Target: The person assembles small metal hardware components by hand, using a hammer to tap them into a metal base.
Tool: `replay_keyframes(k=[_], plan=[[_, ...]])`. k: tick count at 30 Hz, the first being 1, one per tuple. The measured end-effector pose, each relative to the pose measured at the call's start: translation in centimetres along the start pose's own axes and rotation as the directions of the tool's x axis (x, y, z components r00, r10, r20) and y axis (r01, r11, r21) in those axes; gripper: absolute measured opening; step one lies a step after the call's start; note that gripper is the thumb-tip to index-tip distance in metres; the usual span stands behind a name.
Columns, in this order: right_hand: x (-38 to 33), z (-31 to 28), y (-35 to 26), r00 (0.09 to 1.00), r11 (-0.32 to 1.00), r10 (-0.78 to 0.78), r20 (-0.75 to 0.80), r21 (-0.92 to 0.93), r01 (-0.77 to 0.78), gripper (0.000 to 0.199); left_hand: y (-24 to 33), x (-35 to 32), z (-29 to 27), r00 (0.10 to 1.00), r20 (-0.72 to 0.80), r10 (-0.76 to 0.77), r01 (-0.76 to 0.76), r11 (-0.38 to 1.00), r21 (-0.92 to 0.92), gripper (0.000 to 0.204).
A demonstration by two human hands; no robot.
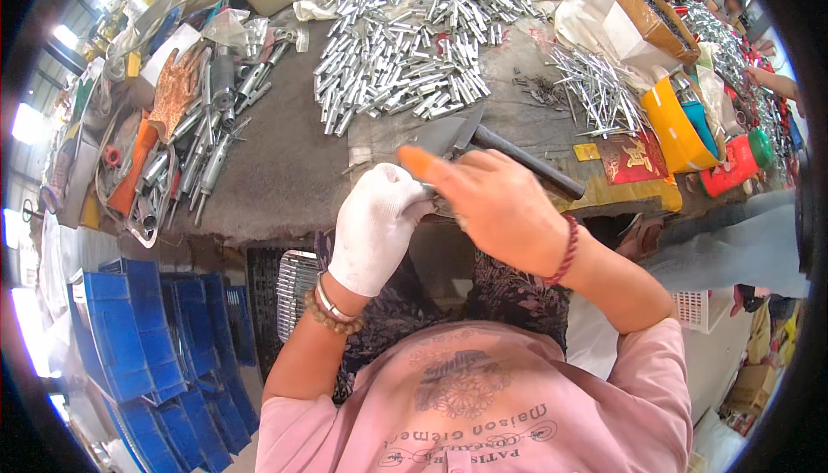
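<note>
My left hand [376, 225], in a white knit glove, is closed with the fingers curled in at the table's front edge. A small dark piece shows at its fingertips, too hidden to name. My right hand [504, 210] is bare, with an orange finger cover [417, 162] on the index finger, and is slightly blurred. Its fingers bend in against the left fingertips, and what they pinch is out of sight. Just beyond both hands lies a hammer with a black handle [530, 162]. Beside its head sits a dark, flat metal piece [435, 135].
A wide heap of silver metal rods [414, 50] covers the far middle of the table. More thin rods [601, 89] lie right, near a yellow container [679, 124] and a red jar [729, 165]. Tools and an orange glove [175, 89] crowd the left. Blue bins [129, 326] stand below left.
</note>
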State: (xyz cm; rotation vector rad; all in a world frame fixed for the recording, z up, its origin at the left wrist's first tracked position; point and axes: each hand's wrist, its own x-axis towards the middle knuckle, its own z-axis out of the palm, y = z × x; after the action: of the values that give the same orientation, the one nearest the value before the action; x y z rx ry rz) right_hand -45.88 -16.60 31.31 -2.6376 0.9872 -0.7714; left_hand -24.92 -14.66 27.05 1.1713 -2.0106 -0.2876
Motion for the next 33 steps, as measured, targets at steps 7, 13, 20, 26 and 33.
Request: replay_keyframes(k=[7,13,20,26,33], plan=[[-3.3,-3.3,4.4,0.952,0.872,0.262,-0.160,-0.384,-0.304,0.060,-0.2,-0.2,-0.4,0.996,0.063,-0.069,0.076,0.991,-0.113,0.013],[-4.9,-3.6,3.0,0.909,0.920,0.365,-0.203,-0.072,-0.385,0.056,-0.2,0.0,-0.7,0.992,0.097,-0.086,0.096,0.989,-0.109,0.013],[-6.6,-3.6,-0.3,0.949,0.980,0.144,-0.279,-0.090,-0.175,0.062,-0.2,0.2,-0.7,0.998,0.066,0.001,0.008,0.992,-0.130,0.017],[-6.7,-3.1,-0.9,0.987,0.969,0.137,-0.083,-0.194,-0.151,0.063,-0.2,0.1,-0.8,0.988,0.128,-0.082,0.095,0.990,-0.101,0.016],[-4.8,-3.4,2.1,0.943,0.955,0.294,-0.155,0.090,-0.283,0.057,-0.5,0.3,-0.7,0.992,0.112,-0.050,0.067,0.987,-0.147,0.017]])
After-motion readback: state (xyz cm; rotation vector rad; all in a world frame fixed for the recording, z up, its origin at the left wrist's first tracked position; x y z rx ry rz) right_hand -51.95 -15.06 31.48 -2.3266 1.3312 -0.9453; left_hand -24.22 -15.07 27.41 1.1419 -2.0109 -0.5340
